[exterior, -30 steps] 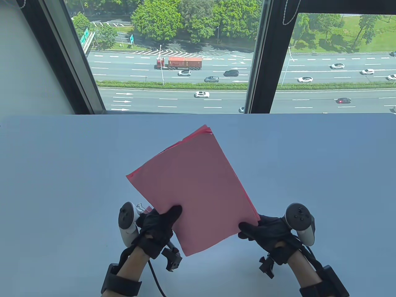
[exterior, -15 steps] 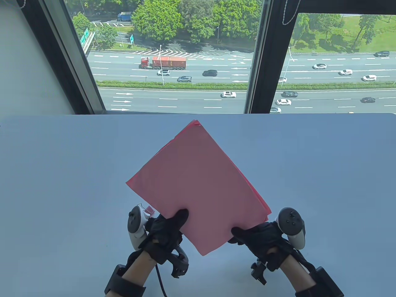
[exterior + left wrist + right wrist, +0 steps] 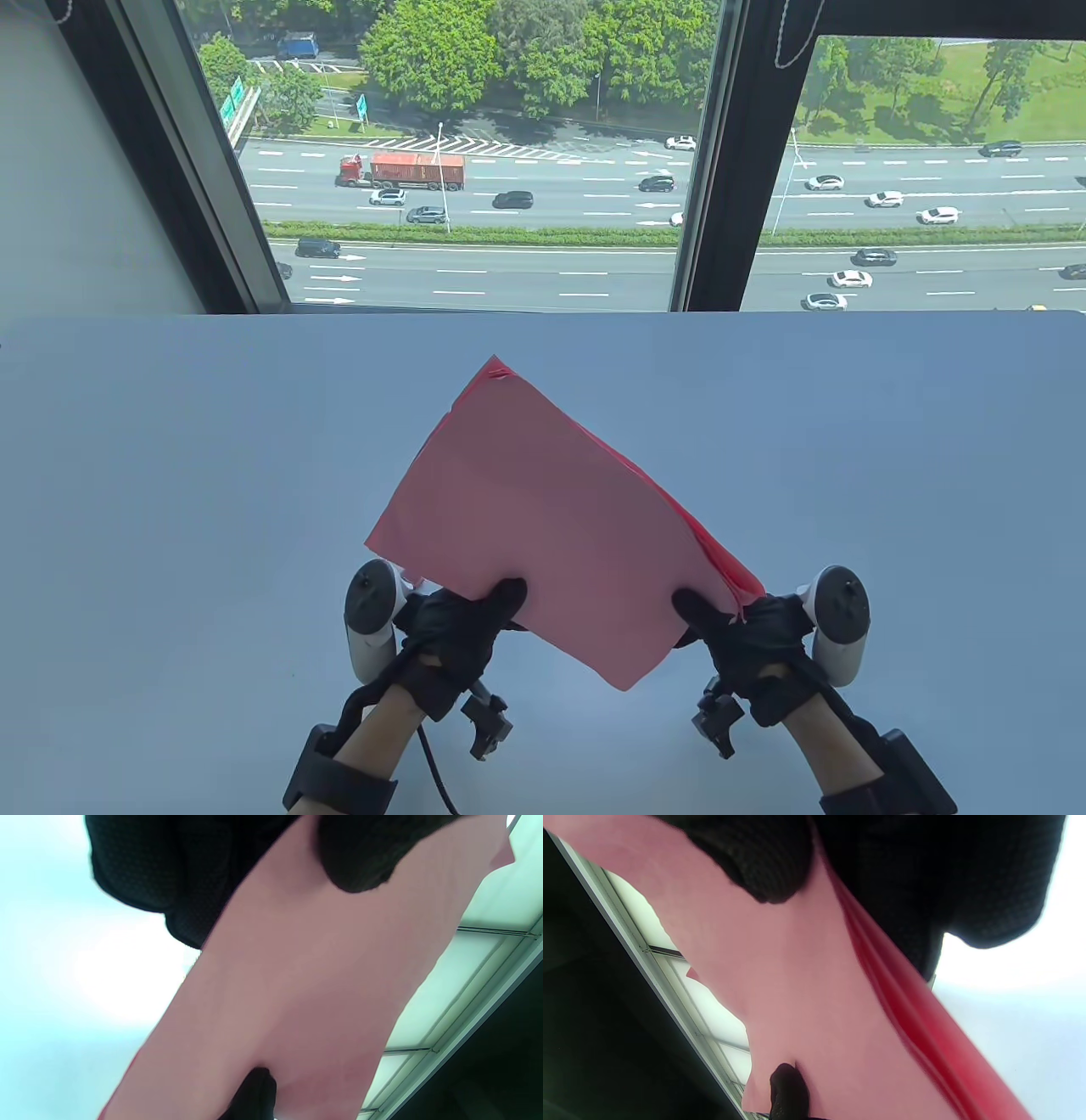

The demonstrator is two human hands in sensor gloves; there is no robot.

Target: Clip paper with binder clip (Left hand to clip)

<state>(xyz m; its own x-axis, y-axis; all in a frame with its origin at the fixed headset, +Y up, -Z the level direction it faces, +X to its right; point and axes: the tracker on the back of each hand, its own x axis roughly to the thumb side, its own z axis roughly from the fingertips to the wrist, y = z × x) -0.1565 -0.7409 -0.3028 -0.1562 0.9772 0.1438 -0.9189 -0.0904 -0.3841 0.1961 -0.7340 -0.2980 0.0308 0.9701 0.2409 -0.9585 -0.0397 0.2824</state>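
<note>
I've got the pink paper stack (image 3: 560, 526) lifted off the table (image 3: 170, 475), far corner at 11 o'clock. Left hand (image 3: 450, 628) & right hand (image 3: 747, 632) each pinch a near edge. Clip prob hidden behind the left hand.

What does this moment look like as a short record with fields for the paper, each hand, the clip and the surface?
paper: pink paper stack, lifted off the table, tilted, sheets slightly fanned along the right edge
left hand: left hand grips the stack's near left edge, thumb on top
right hand: right hand grips the near right edge, thumb on top
binder clip: not visible now
surface: pale table by a window
</note>
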